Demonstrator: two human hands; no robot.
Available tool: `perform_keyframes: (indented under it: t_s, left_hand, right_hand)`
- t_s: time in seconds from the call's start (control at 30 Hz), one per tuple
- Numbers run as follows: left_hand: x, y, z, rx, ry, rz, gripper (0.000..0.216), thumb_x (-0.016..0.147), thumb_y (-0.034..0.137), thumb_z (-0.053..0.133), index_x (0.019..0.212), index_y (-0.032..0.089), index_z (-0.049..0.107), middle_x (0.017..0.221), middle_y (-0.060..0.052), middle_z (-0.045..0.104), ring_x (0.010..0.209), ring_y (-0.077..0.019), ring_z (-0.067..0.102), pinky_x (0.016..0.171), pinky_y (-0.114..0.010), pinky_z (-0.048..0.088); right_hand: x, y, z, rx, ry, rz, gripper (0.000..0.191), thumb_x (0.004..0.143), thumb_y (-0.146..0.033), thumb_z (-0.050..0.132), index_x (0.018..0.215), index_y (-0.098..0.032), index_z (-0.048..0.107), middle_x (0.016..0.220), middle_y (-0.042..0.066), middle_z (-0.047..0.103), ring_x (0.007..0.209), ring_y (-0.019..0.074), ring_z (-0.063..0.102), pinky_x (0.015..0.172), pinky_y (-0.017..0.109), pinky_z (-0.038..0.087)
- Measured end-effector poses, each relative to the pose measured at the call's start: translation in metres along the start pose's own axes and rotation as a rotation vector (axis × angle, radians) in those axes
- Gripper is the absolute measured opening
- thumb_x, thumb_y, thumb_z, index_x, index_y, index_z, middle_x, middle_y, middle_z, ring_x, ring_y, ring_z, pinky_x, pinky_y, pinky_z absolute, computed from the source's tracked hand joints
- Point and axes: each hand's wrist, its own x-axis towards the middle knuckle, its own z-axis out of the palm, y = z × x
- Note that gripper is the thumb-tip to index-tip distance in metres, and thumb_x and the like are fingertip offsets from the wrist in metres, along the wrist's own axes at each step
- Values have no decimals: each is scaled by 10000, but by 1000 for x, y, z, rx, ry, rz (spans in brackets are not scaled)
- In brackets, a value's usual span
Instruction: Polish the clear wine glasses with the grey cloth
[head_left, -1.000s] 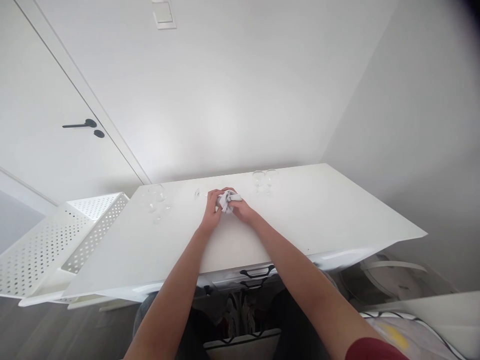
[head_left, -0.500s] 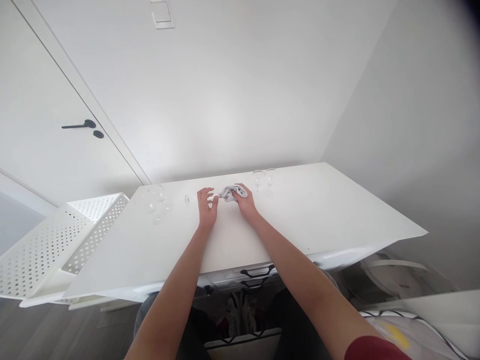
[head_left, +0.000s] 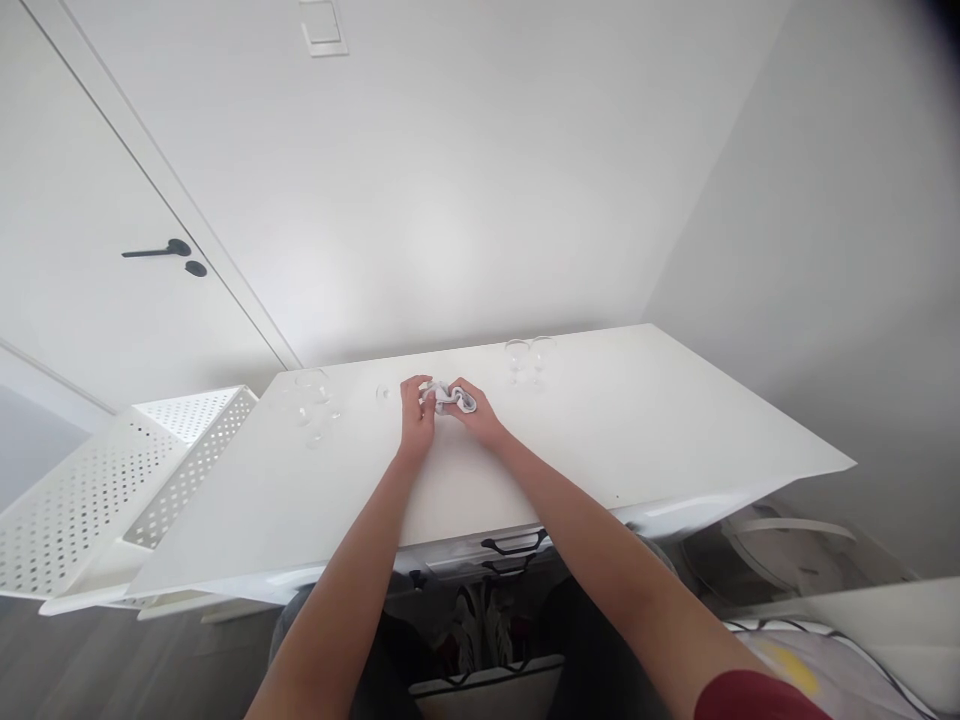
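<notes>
My left hand (head_left: pixel 416 412) is closed around the bowl of a clear wine glass held sideways. The foot of this wine glass (head_left: pixel 382 393) points left, beyond my fingers. In my right hand (head_left: pixel 477 414) is a bunched white-grey cloth (head_left: pixel 456 399), pressed to the mouth end of the glass. Part of the cloth and most of the bowl are hidden by my fingers. Both hands are just above the white tabletop (head_left: pixel 585 440), near its middle.
Two clear stemmed glasses (head_left: pixel 529 358) stand at the back, right of my hands. More clear glasses (head_left: pixel 312 392) are at the back left, hard to make out. A white perforated rack (head_left: pixel 97 490) adjoins the left edge. Drawers with black handles (head_left: pixel 514 545) are below the front edge.
My right hand has moved left with the cloth, bringing it up against my left fingers and the glass. The foot of the glass has shifted slightly right and turned.
</notes>
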Motion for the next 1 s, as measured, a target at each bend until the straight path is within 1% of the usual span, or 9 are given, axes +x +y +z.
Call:
perform_keyframes:
  t_s: [0.07, 0.13, 0.3, 0.4, 0.53, 0.63, 0.8, 0.87, 1.0]
  left_hand:
    - [0, 0, -1, 13, 14, 27, 369, 1043, 508, 415, 1280, 254, 539, 1310, -120, 472, 1117, -217, 572, 949, -403, 523]
    - [0, 0, -2, 38, -5, 52, 357, 1040, 495, 420, 1261, 250, 554, 1285, -120, 471, 1115, -229, 563, 932, -405, 519]
    - [0, -1, 0, 93, -140, 124, 300, 1017, 465, 471, 1187, 247, 589, 1215, -119, 485, 1166, -267, 538, 992, -448, 491]
    - [1, 0, 2, 84, -153, 144, 324, 1020, 465, 472, 1240, 247, 570, 1244, -131, 483, 1183, -271, 531, 984, -444, 494]
    - [1, 2, 2, 81, -99, 114, 346, 1018, 482, 484, 1259, 250, 572, 1277, -139, 490, 1184, -273, 537, 882, -402, 523]
    - [1, 2, 1, 74, -61, 101, 347, 1001, 499, 520, 1225, 246, 597, 1263, -130, 518, 1165, -266, 558, 875, -392, 531]
    - [0, -1, 2, -57, -40, -76, 369, 986, 527, 550, 1234, 254, 561, 1215, -83, 554, 790, -137, 578, 642, -280, 529]
    - [0, -1, 1, -34, -19, -75, 351, 985, 525, 557, 1206, 252, 579, 1203, -74, 555, 805, -132, 574, 647, -264, 529]
    - [1, -1, 0, -21, -45, -19, 358, 1023, 514, 478, 1241, 255, 594, 1283, -101, 510, 918, -157, 585, 668, -267, 565]
  right_hand:
    - [-4, -6, 1, 25, -118, 6, 191, 870, -394, 588, 957, -246, 505, 886, -22, 532, 838, 166, 495, 809, 290, 417]
    - [-7, -6, 1, 2, -172, 18, 185, 891, -382, 551, 1008, -259, 478, 920, -27, 520, 852, 161, 488, 812, 286, 407]
    - [-5, 6, 0, -109, -151, 83, 300, 807, -340, 601, 993, -275, 376, 784, -71, 449, 702, 136, 397, 685, 256, 353]
    - [-2, 6, -1, 45, -128, 87, 390, 755, -349, 639, 1024, -280, 365, 817, -63, 471, 732, 143, 444, 710, 259, 391]
    - [-1, 1, -3, 217, -176, 95, 443, 777, -374, 628, 1128, -297, 369, 909, -35, 535, 822, 169, 526, 786, 294, 448]
    - [-1, 1, -4, 66, -188, 44, 447, 778, -371, 645, 1128, -290, 378, 926, -22, 545, 820, 174, 531, 795, 309, 454]
    - [-4, 5, 1, -387, -127, -72, 388, 726, -229, 593, 1084, -255, 446, 997, 30, 599, 982, 220, 555, 885, 352, 432]
    - [-5, 7, 4, -340, -119, -54, 399, 736, -244, 612, 1097, -261, 443, 1003, 28, 591, 961, 218, 560, 859, 347, 444]
    - [-2, 10, 8, -19, -94, 13, 385, 747, -325, 704, 1032, -277, 449, 871, -29, 564, 780, 174, 542, 745, 307, 448]
